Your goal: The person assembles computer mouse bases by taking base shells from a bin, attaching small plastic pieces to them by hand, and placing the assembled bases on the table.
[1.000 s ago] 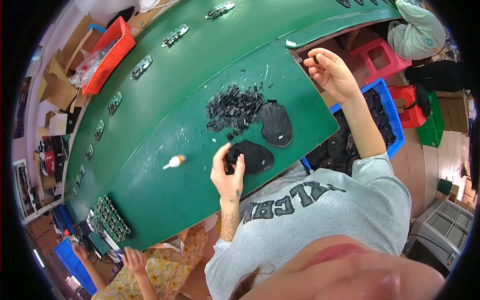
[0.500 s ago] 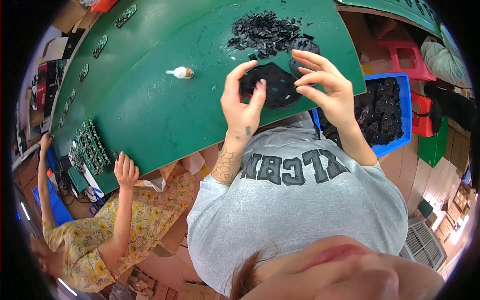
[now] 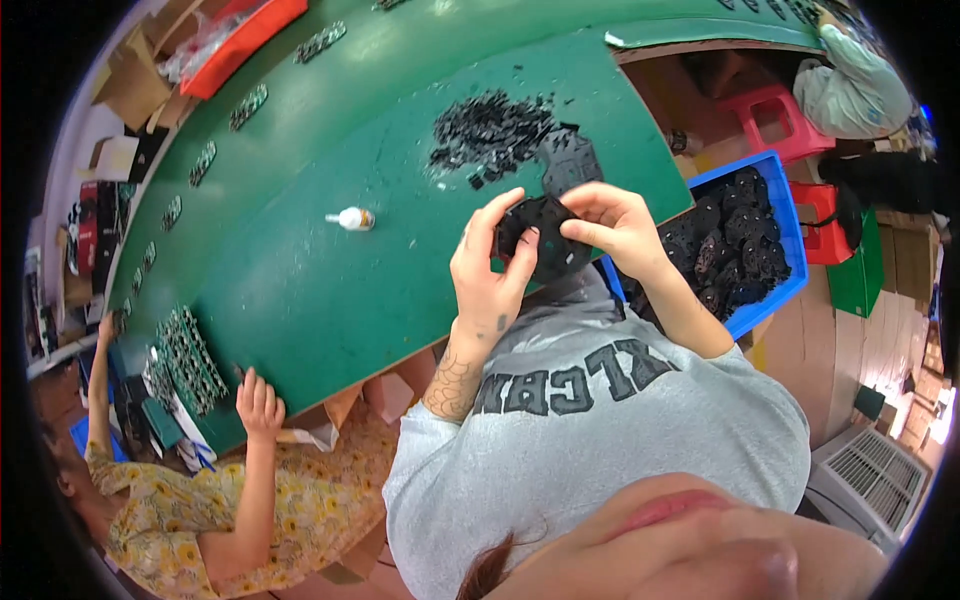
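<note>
A dark, roughly round black plastic plate (image 3: 560, 255) with small holes is held up near the table's front edge, before my chest. My left hand (image 3: 490, 265) grips its left side, thumb across the face and fingers behind. At its upper right edge, my right hand (image 3: 625, 235) closes thumb and fingers on the plate; whether a small piece is also between them is hidden. Just beyond, another black plate (image 3: 570, 160) lies on the green table (image 3: 300, 260), with a few small pieces on it. Beside that spreads a heap of small black pieces (image 3: 490, 130).
A white bottle (image 3: 356, 219) with a nozzle lies left of the heap. At right, a blue bin (image 3: 795, 270) holds many black plates. To the left, a co-worker's hand (image 3: 260, 405) rests near stacked circuit boards (image 3: 190, 360); more boards line the far edge. Behind the bin stands a pink stool (image 3: 775, 115).
My right hand has come in from beside the plate and closed on its upper edge. The plate has tilted and drawn toward me. The whole view has shifted.
</note>
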Demonstrator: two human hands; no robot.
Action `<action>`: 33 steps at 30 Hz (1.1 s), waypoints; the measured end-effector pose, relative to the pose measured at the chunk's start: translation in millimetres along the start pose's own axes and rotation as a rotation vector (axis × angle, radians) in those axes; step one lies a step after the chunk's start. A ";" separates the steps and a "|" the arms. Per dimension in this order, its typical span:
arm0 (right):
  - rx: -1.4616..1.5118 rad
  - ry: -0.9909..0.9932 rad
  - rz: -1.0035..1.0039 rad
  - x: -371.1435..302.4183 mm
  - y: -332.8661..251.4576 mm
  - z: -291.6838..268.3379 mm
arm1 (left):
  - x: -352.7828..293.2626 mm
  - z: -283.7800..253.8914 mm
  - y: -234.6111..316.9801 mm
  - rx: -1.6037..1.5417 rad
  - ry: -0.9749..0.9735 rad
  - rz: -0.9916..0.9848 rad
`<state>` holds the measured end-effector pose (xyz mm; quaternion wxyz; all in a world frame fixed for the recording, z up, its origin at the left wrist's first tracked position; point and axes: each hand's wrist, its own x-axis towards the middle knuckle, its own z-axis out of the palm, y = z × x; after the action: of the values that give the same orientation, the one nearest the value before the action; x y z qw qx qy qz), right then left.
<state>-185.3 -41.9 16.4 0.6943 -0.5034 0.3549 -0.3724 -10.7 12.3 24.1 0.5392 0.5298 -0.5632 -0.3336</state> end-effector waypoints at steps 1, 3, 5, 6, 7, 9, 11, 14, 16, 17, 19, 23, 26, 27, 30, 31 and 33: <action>0.032 -0.004 0.057 -0.4 -4.3 -4.1 | 2.6 2.0 -3.2 -0.005 -0.044 0.033; -0.014 0.049 0.032 4.7 -7.4 -22.1 | 6.0 5.6 -6.5 -0.109 -0.154 0.022; -0.160 0.203 -0.032 20.4 -20.9 -45.4 | 10.9 13.0 -12.5 0.081 -0.253 0.119; -0.291 0.272 -0.142 41.8 -31.0 -67.0 | 14.0 15.8 -17.3 0.323 -0.265 0.304; -0.296 0.359 -0.274 65.4 -34.9 -102.9 | 13.9 21.3 -12.8 0.480 -0.341 0.312; -0.383 0.578 -0.422 120.4 -56.3 -169.5 | 7.9 25.9 -15.7 0.589 -0.409 0.421; -0.534 0.776 -0.482 178.2 -67.1 -241.4 | -1.1 23.6 -14.7 0.630 -0.436 0.453; -0.931 1.087 -0.330 246.9 -70.5 -320.6 | -16.1 14.5 -15.0 0.599 -0.390 0.453; -1.104 1.183 -0.181 271.0 -66.8 -369.6 | -16.9 13.9 -23.7 0.574 -0.371 0.433; -1.187 1.217 -0.177 279.4 -67.3 -379.7 | -21.2 11.1 -25.1 0.543 -0.306 0.434; -1.290 1.208 -0.074 286.3 -73.2 -382.1 | -25.9 7.7 -19.6 0.542 -0.147 0.414; -1.443 1.148 0.164 292.9 -74.6 -397.6 | -8.9 10.1 -14.8 0.636 -0.099 0.168; -1.543 1.217 0.011 290.2 -66.6 -397.3 | 11.9 19.3 -15.5 0.693 -0.168 0.136; -1.590 1.285 -0.147 285.5 -66.3 -387.6 | 14.9 23.5 -17.1 0.740 -0.177 0.143; -1.314 0.644 -0.695 251.5 -79.1 -257.8 | 15.0 23.3 -23.9 0.795 -0.140 0.123; -1.129 0.406 -0.647 221.2 -81.1 -217.4 | 14.9 24.4 -26.7 0.781 -0.128 0.148; -0.803 0.127 -0.249 165.8 -68.4 -150.2 | 15.2 25.1 -27.1 0.739 -0.099 0.149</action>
<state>-248.6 -266.9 26.5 0.3695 -0.7490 0.4504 -0.3157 -26.2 -13.0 -2.7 0.3069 0.6293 -0.7079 -0.0930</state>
